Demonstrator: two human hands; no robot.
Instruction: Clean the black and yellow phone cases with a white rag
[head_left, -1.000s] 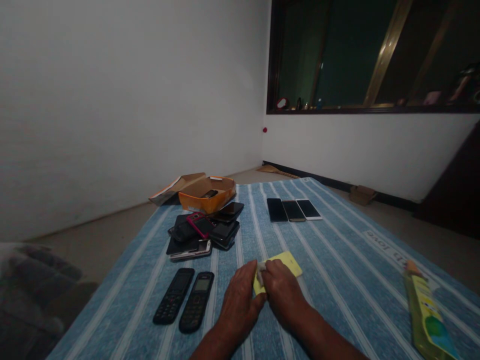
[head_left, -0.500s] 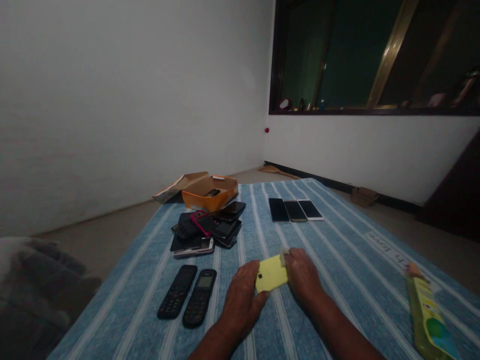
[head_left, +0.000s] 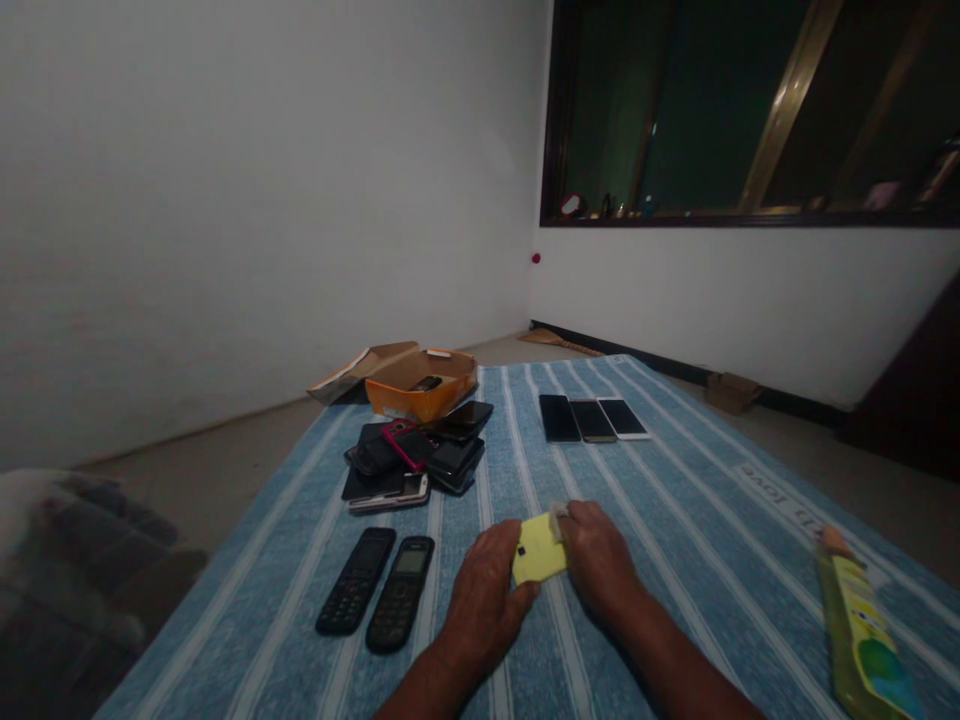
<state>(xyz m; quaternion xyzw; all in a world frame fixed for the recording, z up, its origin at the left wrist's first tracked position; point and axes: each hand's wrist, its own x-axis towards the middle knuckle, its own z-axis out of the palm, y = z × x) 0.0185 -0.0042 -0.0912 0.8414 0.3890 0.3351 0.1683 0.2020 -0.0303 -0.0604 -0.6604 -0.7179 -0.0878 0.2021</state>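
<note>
A yellow phone (head_left: 538,549) lies back side up between my hands, a small dark camera square near its left end. My left hand (head_left: 486,582) is closed on the left end, fingers at the far edge and thumb at the near edge. A pale wipe or tissue (head_left: 559,519) is pinched in my right hand (head_left: 597,556) and pressed on the phone's right part. Left of my hands, a black keypad phone (head_left: 356,582) and another keypad phone (head_left: 400,594) lie side by side on the striped blue cloth (head_left: 285,620).
Behind the keypad phones is a loose pile of phones (head_left: 416,455), then an open orange box (head_left: 409,401) with a phone inside. Three smartphones (head_left: 592,419) lie in a row farther back. A yellow-green bottle (head_left: 862,640) lies at the right.
My right hand has slid a little to the left over the yellow phone with the wipe. My left hand keeps its hold on the left end.
</note>
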